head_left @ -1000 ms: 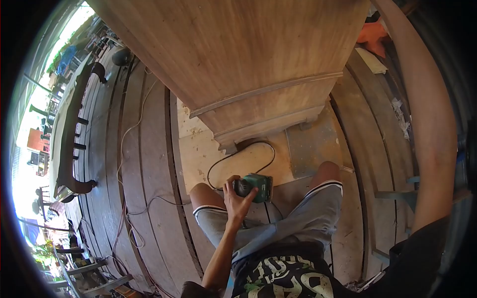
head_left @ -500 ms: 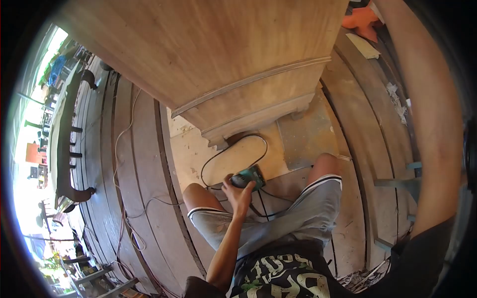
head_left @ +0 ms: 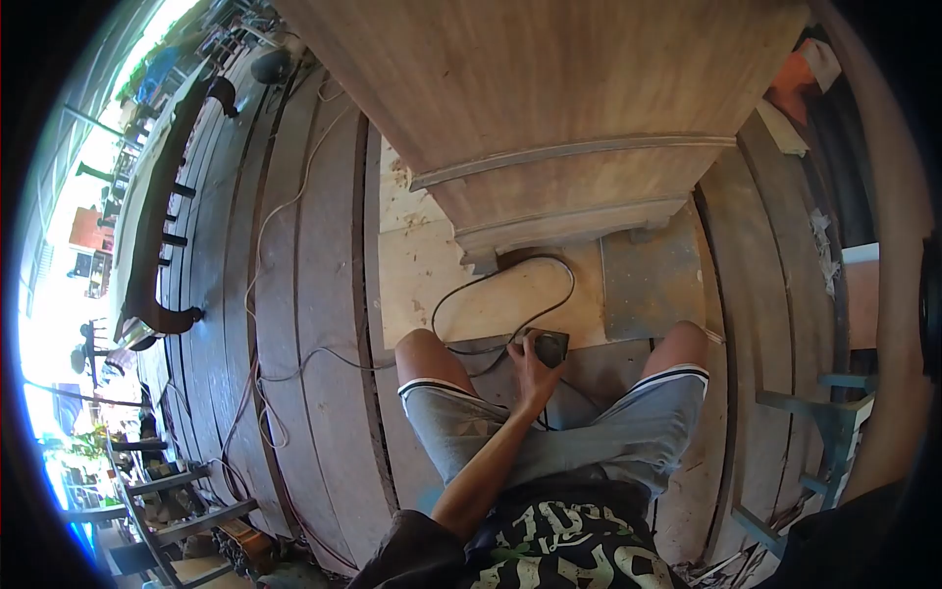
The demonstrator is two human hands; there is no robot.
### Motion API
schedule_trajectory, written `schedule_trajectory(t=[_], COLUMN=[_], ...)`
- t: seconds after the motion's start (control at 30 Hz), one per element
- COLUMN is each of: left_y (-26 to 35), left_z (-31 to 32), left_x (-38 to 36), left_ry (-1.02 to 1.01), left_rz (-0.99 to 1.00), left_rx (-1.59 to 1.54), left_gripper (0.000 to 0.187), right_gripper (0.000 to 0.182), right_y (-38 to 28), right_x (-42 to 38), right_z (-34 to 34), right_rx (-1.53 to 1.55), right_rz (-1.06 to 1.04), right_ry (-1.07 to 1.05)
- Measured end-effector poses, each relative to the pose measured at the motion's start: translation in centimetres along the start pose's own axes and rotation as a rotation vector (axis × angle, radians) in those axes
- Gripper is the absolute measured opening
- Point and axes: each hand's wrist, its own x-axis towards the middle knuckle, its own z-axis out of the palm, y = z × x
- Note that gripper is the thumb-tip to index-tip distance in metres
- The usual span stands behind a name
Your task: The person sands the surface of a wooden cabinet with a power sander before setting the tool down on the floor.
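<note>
My left hand (head_left: 538, 381) is wrapped round a compact electric sander (head_left: 552, 346), held between my knees near the front edge of a plywood sheet (head_left: 412, 285). The sander's dark, squarish end shows, and my fingers cover part of its body. Its black cord (head_left: 572, 280) loops over the plywood. My right forearm (head_left: 898, 187) reaches up along the right edge, and the hand itself is out of view. In front of me stands a large wooden furniture panel (head_left: 579, 79) with a moulded strip and a shaped base.
Long floor planks (head_left: 319, 255) run on both sides, with thin cables (head_left: 257, 294) across the left ones. A wooden bench-like piece (head_left: 147, 226) stands at left. A grey-green frame (head_left: 834, 422) is close at right. An orange cloth (head_left: 793, 83) lies at upper right.
The view has swung, so the scene sits farther right. My left hand has turned the sander, whose green side showed before and whose dark end shows now.
</note>
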Motion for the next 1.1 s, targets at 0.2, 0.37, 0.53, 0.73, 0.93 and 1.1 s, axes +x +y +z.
schedule_trajectory(t=[0.2, 0.37, 0.53, 0.73, 0.93, 1.1], left_y=[-0.4, -1.1, -1.2, -2.2, -2.1, -3.8], left_z=[0.0, 0.3, -0.1, -1.0, -1.7, -1.6], left_x=[0.1, 0.5, 1.0, 0.8, 1.1, 1.3], left_ry=[0.006, -0.005, -0.014, -0.043, -0.078, -0.110], left_rz=[0.011, 0.123, 0.116, 0.133, 0.137, 0.146], left_rx=[0.057, 0.140, 0.146, 0.167, 0.212, 0.216], left_gripper=[0.077, 0.080, 0.084, 0.086, 0.088, 0.091], right_gripper=[0.088, 0.088, 0.088, 0.089, 0.086, 0.083], right_y=[-1.0, -3.2, -3.9, -4.2, -4.0, -3.8], right_x=[-0.4, -1.5, -1.8, -1.9, -2.0, -2.4], right_z=[-0.8, -1.3, -1.5, -1.4, -1.7, -1.7], right_rx=[-0.017, -0.030, 0.011, 0.013, -0.003, 0.001], right_rz=[-0.078, -0.003, 0.048, 0.115, 0.110, 0.108], right_ry=[-0.043, -0.032, -0.078, -0.114, -0.103, -0.087])
